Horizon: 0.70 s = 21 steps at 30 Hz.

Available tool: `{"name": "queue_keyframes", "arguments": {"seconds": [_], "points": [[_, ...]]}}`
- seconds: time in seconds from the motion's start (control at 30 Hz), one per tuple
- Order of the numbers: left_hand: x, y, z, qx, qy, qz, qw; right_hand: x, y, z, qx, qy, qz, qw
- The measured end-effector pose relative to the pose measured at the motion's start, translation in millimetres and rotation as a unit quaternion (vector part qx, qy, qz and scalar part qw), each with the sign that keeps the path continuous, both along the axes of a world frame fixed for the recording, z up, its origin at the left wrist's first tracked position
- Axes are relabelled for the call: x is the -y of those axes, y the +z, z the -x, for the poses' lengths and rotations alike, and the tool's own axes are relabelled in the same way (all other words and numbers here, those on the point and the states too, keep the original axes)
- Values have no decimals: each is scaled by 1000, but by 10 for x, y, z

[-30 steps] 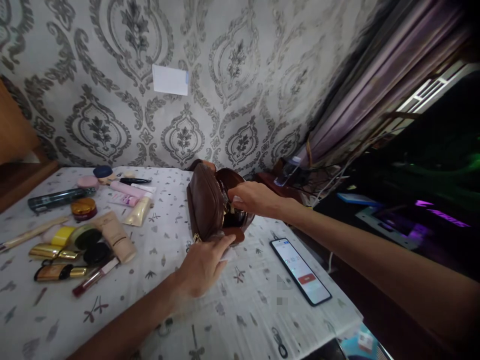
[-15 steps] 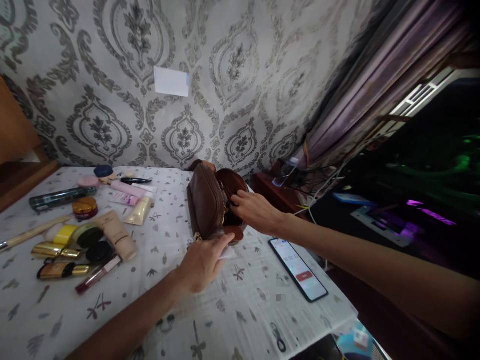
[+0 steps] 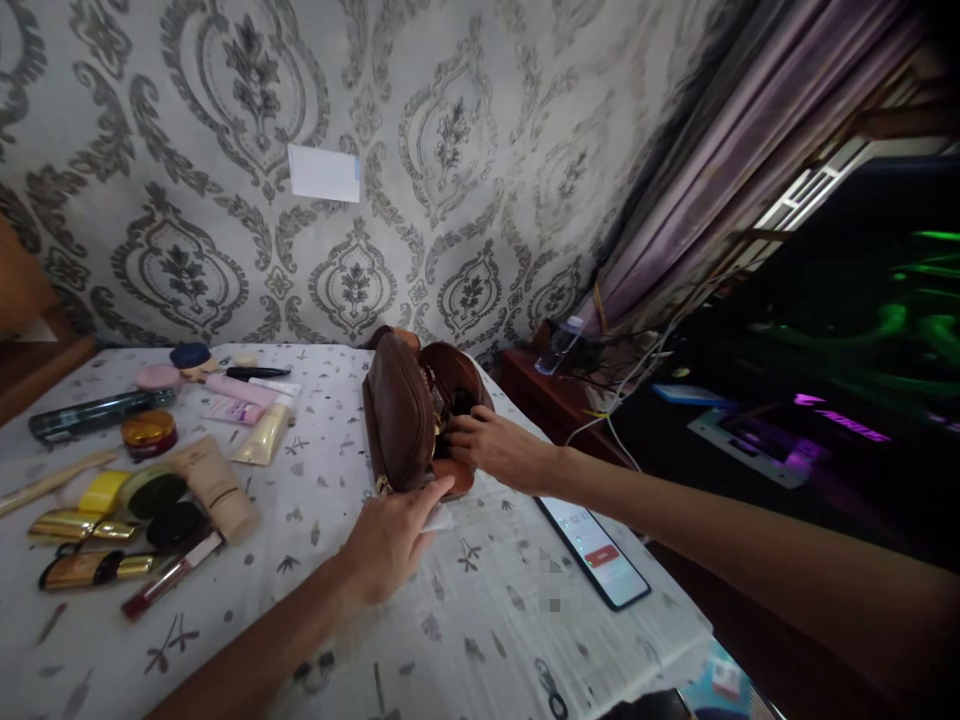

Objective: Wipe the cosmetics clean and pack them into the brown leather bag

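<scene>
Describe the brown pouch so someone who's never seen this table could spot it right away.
On the table with the leaf-print cloth, look toward the far edge, right of the cosmetics. The brown pouch stands unzipped between the left hand and right hand. It is the only leather-look bag there, unlike the flat phone nearby.

You see a brown pouch (image 3: 405, 415) on a white desk cover (image 3: 480, 620) printed with small grey leaves. Left of it lie gold tubes (image 3: 71, 525), a pink tube (image 3: 236, 388) and a yellow roll (image 3: 101, 490). The wallpaper (image 3: 450, 150) shows grey damask.
</scene>
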<state>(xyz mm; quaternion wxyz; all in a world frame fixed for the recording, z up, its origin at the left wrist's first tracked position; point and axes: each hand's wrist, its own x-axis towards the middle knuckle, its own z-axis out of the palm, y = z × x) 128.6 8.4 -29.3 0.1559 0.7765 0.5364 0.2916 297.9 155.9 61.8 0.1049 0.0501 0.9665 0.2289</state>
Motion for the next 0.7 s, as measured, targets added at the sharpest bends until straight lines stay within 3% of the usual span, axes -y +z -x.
{"name": "queue_keyframes", "arguments": {"seconds": [0.33, 0.5, 0.6, 0.7], "points": [[28, 115, -36, -9, 12, 28, 999, 61, -16, -12, -11, -7, 13, 1000], [44, 163, -21, 19, 10, 24, 999, 276, -121, -258, -160, 24, 35, 986], [86, 189, 15, 41, 17, 28, 999, 577, -259, -419, -286, 22, 65, 956], [187, 201, 85, 30, 33, 46, 998, 911, -438, -469, -345, 30, 120, 930]]}}
